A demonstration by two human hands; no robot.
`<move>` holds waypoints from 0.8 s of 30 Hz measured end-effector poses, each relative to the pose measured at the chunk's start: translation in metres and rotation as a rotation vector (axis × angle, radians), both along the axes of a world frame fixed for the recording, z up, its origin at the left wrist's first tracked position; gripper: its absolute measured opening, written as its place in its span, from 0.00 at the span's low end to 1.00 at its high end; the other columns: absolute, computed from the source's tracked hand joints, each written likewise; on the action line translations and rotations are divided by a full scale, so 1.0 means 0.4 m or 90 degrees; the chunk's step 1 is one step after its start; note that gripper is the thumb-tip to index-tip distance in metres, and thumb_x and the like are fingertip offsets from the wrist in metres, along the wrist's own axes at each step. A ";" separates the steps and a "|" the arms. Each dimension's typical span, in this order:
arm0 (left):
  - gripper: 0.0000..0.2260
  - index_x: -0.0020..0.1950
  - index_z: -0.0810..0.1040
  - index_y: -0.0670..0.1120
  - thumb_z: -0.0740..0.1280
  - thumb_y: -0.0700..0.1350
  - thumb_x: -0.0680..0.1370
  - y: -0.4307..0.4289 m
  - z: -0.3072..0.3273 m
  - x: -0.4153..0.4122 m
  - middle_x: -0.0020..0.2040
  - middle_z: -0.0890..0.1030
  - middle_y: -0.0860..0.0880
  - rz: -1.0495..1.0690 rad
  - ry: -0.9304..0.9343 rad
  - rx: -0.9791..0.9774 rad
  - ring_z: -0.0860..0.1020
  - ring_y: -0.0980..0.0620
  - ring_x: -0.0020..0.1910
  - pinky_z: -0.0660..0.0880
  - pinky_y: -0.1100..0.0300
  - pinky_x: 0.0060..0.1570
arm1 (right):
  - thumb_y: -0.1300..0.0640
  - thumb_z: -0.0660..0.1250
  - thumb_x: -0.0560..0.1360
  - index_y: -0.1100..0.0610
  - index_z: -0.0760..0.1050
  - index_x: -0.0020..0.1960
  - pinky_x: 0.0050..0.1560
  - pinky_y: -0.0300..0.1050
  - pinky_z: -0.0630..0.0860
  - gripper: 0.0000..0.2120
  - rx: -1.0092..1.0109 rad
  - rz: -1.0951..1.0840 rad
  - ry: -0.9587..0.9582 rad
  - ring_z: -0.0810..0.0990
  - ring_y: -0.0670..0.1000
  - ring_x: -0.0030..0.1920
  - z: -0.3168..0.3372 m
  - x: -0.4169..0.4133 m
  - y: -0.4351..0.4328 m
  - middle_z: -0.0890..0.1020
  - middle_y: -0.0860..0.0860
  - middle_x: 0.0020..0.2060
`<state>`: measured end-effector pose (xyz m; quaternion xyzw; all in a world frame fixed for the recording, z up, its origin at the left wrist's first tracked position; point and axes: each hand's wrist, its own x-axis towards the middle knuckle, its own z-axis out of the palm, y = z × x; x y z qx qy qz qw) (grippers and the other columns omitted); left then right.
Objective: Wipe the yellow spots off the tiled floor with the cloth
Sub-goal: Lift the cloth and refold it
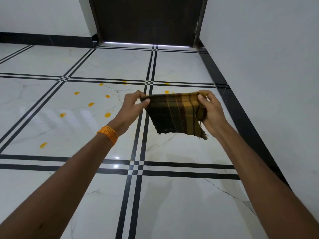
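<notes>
1. Head view: both hands are raised above the tiled floor (86,135), stretching a cloth (174,114) between them in the air.
2. The left hand (133,106) is closed on the cloth's upper left corner, thumb pressed against the fingers. An orange thread band (108,134) circles that wrist.
3. The right hand (211,112) is closed on the upper right corner and right edge, thumb on the front and fingers curled behind the fabric.
4. The cloth is dark, checked in brown and mustard stripes. Its top edge is pulled taut; the frayed lower edge hangs free, clear of the floor.
5. The floor is glossy white marble-look tile crossed by double black lines.
6. Yellow spots (107,115) lie scattered on the tile left of the cloth, spreading toward the floor's left edge, with a few more along the black lines beyond the hands. Two spots peep just above the cloth's top edge.
7. A dark door (148,19) stands at the floor's far edge, and a black skirting strip (241,107) runs along its right edge below a white wall.
</notes>
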<state>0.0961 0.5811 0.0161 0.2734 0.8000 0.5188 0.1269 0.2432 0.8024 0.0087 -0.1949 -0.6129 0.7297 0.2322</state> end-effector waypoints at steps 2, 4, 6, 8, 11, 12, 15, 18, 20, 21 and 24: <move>0.05 0.49 0.70 0.49 0.60 0.47 0.85 0.006 0.001 0.005 0.62 0.78 0.38 0.001 -0.206 0.102 0.78 0.42 0.61 0.74 0.44 0.63 | 0.47 0.62 0.83 0.58 0.80 0.62 0.49 0.48 0.84 0.17 -0.217 0.091 -0.035 0.85 0.55 0.53 -0.028 0.001 -0.032 0.86 0.56 0.53; 0.06 0.55 0.71 0.46 0.59 0.47 0.85 0.010 -0.029 0.019 0.61 0.79 0.39 0.059 -0.265 0.119 0.80 0.42 0.58 0.79 0.43 0.59 | 0.41 0.68 0.78 0.62 0.78 0.68 0.64 0.50 0.79 0.28 -0.328 0.202 -0.145 0.83 0.56 0.61 -0.091 0.016 -0.069 0.83 0.60 0.62; 0.10 0.59 0.71 0.43 0.61 0.49 0.84 0.014 -0.055 0.033 0.55 0.79 0.41 0.097 -0.270 0.096 0.81 0.44 0.52 0.81 0.48 0.53 | 0.46 0.78 0.71 0.66 0.78 0.66 0.64 0.51 0.78 0.31 -0.353 0.261 -0.208 0.83 0.57 0.58 -0.123 0.030 -0.102 0.83 0.62 0.60; 0.12 0.61 0.72 0.42 0.64 0.49 0.83 0.009 -0.066 0.036 0.51 0.79 0.42 0.111 -0.298 0.096 0.81 0.46 0.47 0.81 0.52 0.50 | 0.53 0.75 0.74 0.63 0.81 0.57 0.53 0.49 0.82 0.17 -0.303 0.278 -0.184 0.83 0.55 0.50 -0.128 0.024 -0.115 0.84 0.59 0.51; 0.18 0.66 0.74 0.40 0.69 0.49 0.80 -0.012 -0.072 0.030 0.57 0.81 0.40 0.052 -0.429 0.144 0.82 0.45 0.54 0.80 0.52 0.53 | 0.58 0.66 0.80 0.60 0.83 0.47 0.49 0.48 0.83 0.09 -0.307 0.221 -0.104 0.83 0.55 0.46 -0.094 0.006 -0.118 0.84 0.58 0.46; 0.20 0.66 0.75 0.39 0.70 0.48 0.78 -0.020 -0.070 0.030 0.59 0.81 0.40 0.017 -0.493 0.168 0.81 0.44 0.57 0.80 0.52 0.54 | 0.59 0.64 0.81 0.60 0.84 0.48 0.49 0.49 0.83 0.11 -0.318 0.191 -0.084 0.84 0.55 0.45 -0.080 -0.002 -0.113 0.84 0.58 0.46; 0.21 0.66 0.77 0.38 0.72 0.40 0.73 -0.036 -0.069 0.024 0.62 0.80 0.39 -0.026 -0.651 0.264 0.78 0.41 0.64 0.81 0.52 0.53 | 0.55 0.65 0.82 0.58 0.82 0.54 0.43 0.48 0.83 0.09 -0.289 0.112 -0.086 0.86 0.53 0.44 -0.055 -0.023 -0.099 0.86 0.56 0.48; 0.17 0.64 0.75 0.38 0.69 0.33 0.75 -0.032 -0.087 0.030 0.60 0.80 0.36 0.052 -0.750 0.283 0.79 0.40 0.61 0.83 0.56 0.39 | 0.56 0.64 0.83 0.57 0.81 0.55 0.35 0.45 0.82 0.08 -0.267 0.094 -0.091 0.86 0.53 0.42 -0.055 -0.036 -0.103 0.87 0.54 0.45; 0.14 0.65 0.74 0.39 0.66 0.34 0.79 -0.026 -0.102 0.034 0.59 0.80 0.38 0.086 -0.744 0.273 0.80 0.41 0.58 0.82 0.50 0.44 | 0.59 0.62 0.84 0.56 0.79 0.54 0.32 0.44 0.81 0.07 -0.281 0.101 -0.094 0.87 0.51 0.39 -0.069 -0.047 -0.107 0.86 0.54 0.44; 0.13 0.66 0.74 0.41 0.65 0.35 0.81 -0.022 -0.104 0.036 0.59 0.79 0.40 0.087 -0.722 0.278 0.80 0.41 0.57 0.81 0.45 0.47 | 0.61 0.61 0.84 0.56 0.78 0.54 0.32 0.43 0.81 0.07 -0.287 0.099 -0.091 0.87 0.51 0.39 -0.070 -0.052 -0.109 0.86 0.54 0.44; 0.14 0.69 0.73 0.44 0.59 0.38 0.84 -0.018 -0.087 0.042 0.59 0.80 0.43 0.049 -0.600 0.283 0.80 0.43 0.56 0.83 0.46 0.45 | 0.66 0.59 0.83 0.50 0.77 0.59 0.41 0.45 0.84 0.14 -0.305 0.115 -0.052 0.87 0.50 0.46 -0.060 -0.075 -0.111 0.86 0.52 0.50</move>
